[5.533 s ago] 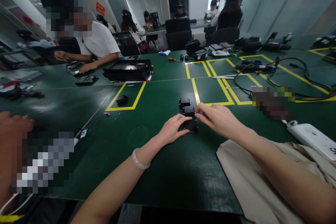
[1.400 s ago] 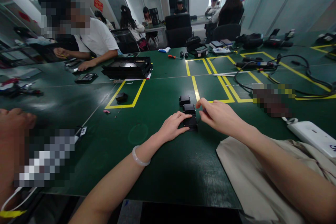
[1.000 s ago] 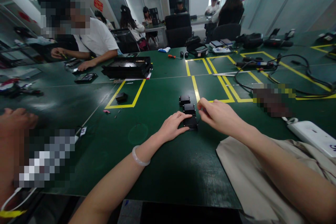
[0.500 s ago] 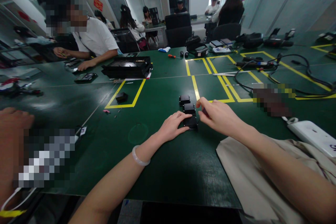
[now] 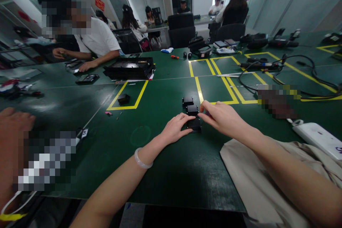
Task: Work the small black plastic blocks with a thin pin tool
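Three small black box-shaped parts stand in a row on the green table: a far one [image 5: 187, 101], a middle one [image 5: 192, 110] and a near one [image 5: 194, 124]. My left hand [image 5: 176, 127], a pale bangle on its wrist, grips the near part from the left, index finger over the far edge and thumb along the near edge. At the right of the row is my right hand [image 5: 217, 117], its fingers curled and pinched by the near part's far right corner. Whatever lies between those fingertips is hidden or too small to name.
Another black part [image 5: 124, 98] lies inside yellow tape on the left. Beyond it are a large black tray [image 5: 129, 68] and a seated person. A beige cloth [image 5: 240, 171] and a white power strip [image 5: 319, 137] are at the right. Someone's arm [image 5: 13, 149] rests at far left.
My right fingertips have shifted slightly left and down to the near part's corner. My left hand and the three parts stay in place.
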